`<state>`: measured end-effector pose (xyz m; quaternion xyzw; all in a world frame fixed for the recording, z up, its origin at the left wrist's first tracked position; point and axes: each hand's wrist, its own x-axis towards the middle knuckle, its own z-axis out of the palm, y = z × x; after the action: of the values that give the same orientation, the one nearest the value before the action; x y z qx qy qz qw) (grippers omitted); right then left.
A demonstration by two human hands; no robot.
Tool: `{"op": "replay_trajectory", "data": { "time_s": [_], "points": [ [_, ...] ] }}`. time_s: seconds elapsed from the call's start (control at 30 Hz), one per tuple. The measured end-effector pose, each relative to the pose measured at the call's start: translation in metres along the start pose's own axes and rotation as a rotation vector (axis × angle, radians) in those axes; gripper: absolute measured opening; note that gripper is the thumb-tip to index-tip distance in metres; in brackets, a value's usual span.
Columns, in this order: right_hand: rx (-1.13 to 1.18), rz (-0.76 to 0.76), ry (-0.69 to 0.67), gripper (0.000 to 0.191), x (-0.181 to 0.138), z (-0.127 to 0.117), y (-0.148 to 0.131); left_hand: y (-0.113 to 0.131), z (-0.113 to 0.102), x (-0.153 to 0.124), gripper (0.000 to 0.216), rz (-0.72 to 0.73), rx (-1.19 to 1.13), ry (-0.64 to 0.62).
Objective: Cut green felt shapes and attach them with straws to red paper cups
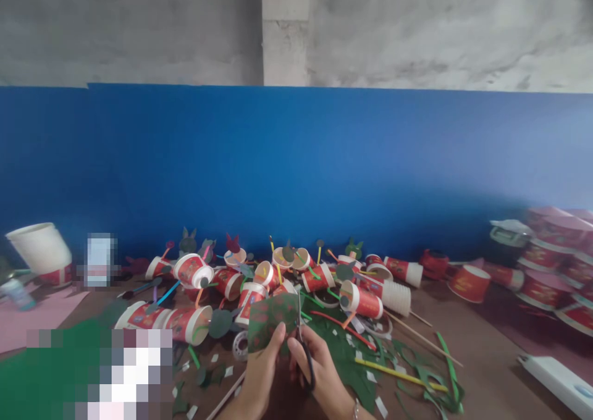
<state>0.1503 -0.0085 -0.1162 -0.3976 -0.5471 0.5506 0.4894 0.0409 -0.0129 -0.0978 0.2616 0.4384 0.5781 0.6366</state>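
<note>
Sheet [270, 322], dark green, was pinched in left hand [265, 370] in front of cups [188, 325] and looked mostly uncut, scissors [299, 323] gripped by right hand [323, 365] at its right edge; scraps [354, 377] lay cut and several cups already bore strips [168, 291] with shapes [221, 324]

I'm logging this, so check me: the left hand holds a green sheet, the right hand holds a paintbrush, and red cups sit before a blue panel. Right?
Not quite: the head view shows the right hand holding scissors, not a paintbrush. The left hand does hold a green sheet, and red cups sit before a blue panel.
</note>
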Motion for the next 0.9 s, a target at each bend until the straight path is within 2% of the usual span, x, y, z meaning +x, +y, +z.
{"op": "replay_trajectory", "data": {
  "time_s": [0.27,0.53,0.67,0.8,0.9],
  "points": [
    [0.076,-0.058,0.074,0.039,-0.0039,0.0034,-0.0065,-0.0015,0.0019,-0.0012,0.043,-0.003,-0.069,-0.063],
    [0.132,-0.027,0.122,0.045,-0.0032,0.0040,-0.0045,-0.0037,-0.0006,-0.0003,0.039,-0.048,-0.123,-0.136],
    [0.112,-0.010,0.105,0.046,-0.0032,0.0034,-0.0029,-0.0027,-0.0002,-0.0010,0.044,-0.067,-0.040,-0.085],
    [0.088,0.001,0.089,0.044,-0.0025,0.0025,-0.0021,0.0007,0.0009,-0.0020,0.043,0.041,0.017,-0.005],
    [0.087,-0.020,0.089,0.043,-0.0013,0.0019,-0.0006,0.0017,0.0000,-0.0003,0.043,0.106,0.022,-0.010]
  ]
}}
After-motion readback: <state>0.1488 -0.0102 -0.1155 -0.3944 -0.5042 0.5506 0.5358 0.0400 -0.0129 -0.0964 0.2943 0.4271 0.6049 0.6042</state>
